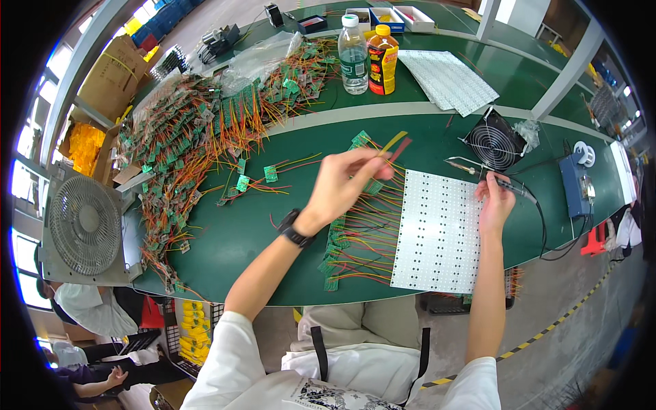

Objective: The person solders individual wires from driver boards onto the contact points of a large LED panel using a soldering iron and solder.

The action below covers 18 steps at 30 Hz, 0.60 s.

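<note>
My left hand (345,183) is raised over the green table (246,239) and pinches a small green circuit board (360,140) with a yellow and a red wire sticking out to the right. My right hand (495,203) grips a soldering iron (478,171) whose tip points left above a white perforated panel (437,232). A row of small green boards with red and yellow wires (355,239) lies along the panel's left edge, under my left hand.
A big heap of wired green boards (191,137) covers the table's left. A water bottle (353,55) and orange bottle (382,60) stand at the back, beside another white panel (447,78). A small black fan (495,142), blue box (576,184), and grey fan (82,225) stand around.
</note>
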### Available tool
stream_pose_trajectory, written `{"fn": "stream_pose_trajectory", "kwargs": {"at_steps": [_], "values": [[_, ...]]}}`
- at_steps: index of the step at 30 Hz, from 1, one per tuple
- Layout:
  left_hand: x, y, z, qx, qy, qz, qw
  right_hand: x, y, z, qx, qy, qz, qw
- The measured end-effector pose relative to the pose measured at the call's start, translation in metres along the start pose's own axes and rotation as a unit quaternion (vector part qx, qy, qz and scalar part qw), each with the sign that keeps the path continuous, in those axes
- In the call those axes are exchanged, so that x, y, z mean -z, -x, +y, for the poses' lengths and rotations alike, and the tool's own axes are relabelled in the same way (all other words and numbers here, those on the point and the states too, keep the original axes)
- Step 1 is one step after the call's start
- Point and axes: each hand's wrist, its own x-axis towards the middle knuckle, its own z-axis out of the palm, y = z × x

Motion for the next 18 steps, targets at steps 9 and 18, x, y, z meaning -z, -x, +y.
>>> {"fn": "stream_pose_trajectory", "kwargs": {"at_steps": [9,18], "values": [[-0.041,-0.058,-0.022,0.012,-0.157,-0.100,0.982,-0.005,0.001,-0.002,0.010,0.060,0.027,0.998],[-0.035,-0.056,-0.066,-0.156,-0.349,-0.085,0.920,-0.009,0.006,0.001,0.037,0.127,0.012,0.991]]}}
